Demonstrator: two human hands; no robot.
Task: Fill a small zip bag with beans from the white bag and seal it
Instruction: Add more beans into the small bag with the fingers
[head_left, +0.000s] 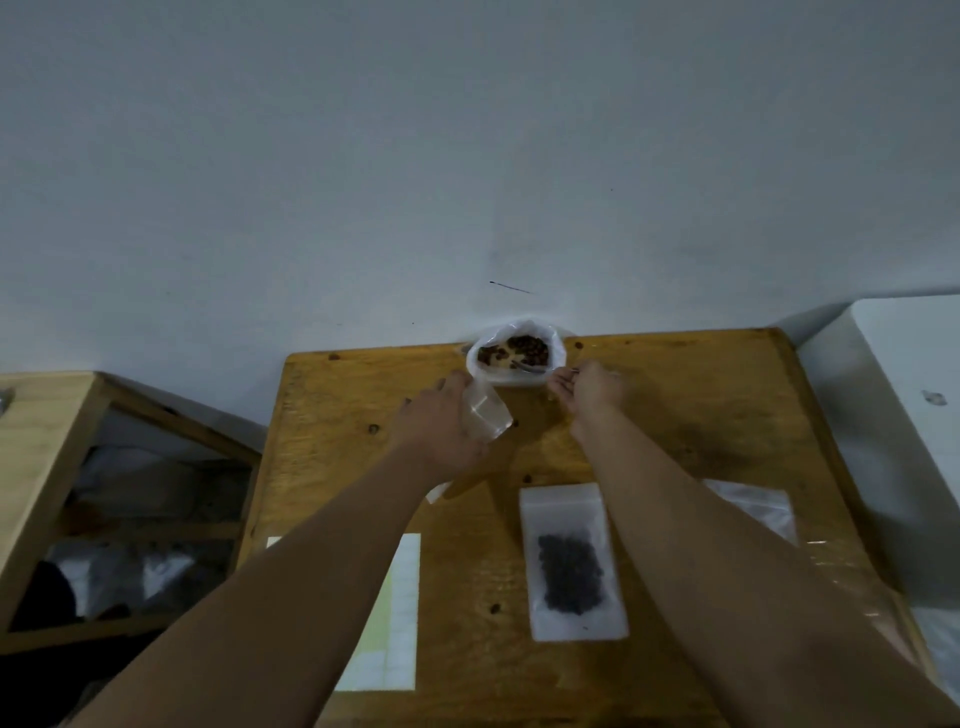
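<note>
Small clear plastic zip bag (488, 415) sits just above the middle of the frame, held off the table in the left hand (441, 426), whose fingers and thumb are clamped on it; it looks empty. Just above it, at the far edge of the brown wooden table (675, 415) against the wall, stands the open white plastic bag (511, 382) with dark brown beans (519, 351) showing inside. The right hand (589, 389), right of the white bag, has its fingers curled round a thin metal utensil (535, 369) whose far end reaches into the bag's mouth; whether it carries beans I cannot tell.

Lower centre, between the forearms, a second clear zip bag (571, 504) lies flat with a dark heap of beans in it. A white sheet of square labels (402, 613) lies at lower left, partly under the left forearm. More clear plastic bags (753, 504) lie at the table's right side. A white box-shaped object (893, 389) stands at the right edge of the frame, a pale wooden shelf (41, 441) at the left.
</note>
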